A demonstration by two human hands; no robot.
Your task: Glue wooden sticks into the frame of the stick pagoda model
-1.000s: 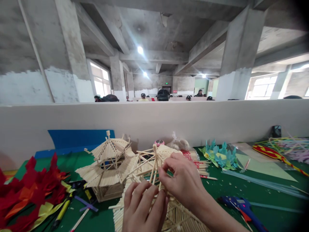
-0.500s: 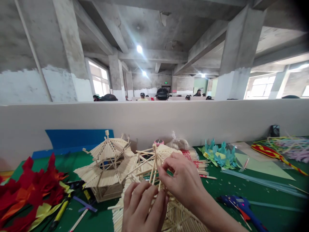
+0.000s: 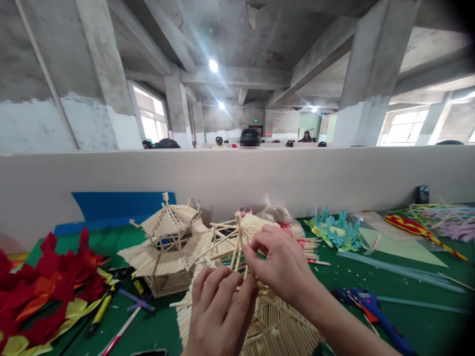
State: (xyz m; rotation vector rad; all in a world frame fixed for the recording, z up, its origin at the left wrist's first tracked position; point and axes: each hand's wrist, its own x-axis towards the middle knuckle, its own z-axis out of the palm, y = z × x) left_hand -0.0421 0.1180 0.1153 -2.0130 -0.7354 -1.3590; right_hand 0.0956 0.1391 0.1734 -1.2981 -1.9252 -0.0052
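A half-built pavilion of thin wooden sticks [image 3: 267, 321] stands on the green table in front of me, its upper frame of bare sticks [image 3: 226, 240] open. My left hand [image 3: 218, 314] curls its fingers round the sticks at the middle of that frame. My right hand [image 3: 278, 264] pinches a stick near the top of the frame, thumb and forefinger closed. A finished stick pavilion [image 3: 166, 244] stands just to the left, apart from both hands.
Red and yellow paper flowers [image 3: 44, 287] lie at the left with pens [image 3: 98, 316]. A blue glue gun [image 3: 371, 309] lies at the right front. Teal paper flowers [image 3: 336, 232], stick bundles [image 3: 300, 240], a plastic bag [image 3: 274, 213] and a low grey partition [image 3: 237, 173] stand behind; people sit beyond it.
Both hands keep their grip on the stick frame. The view has tilted down a little, so everything sits slightly higher in the picture.
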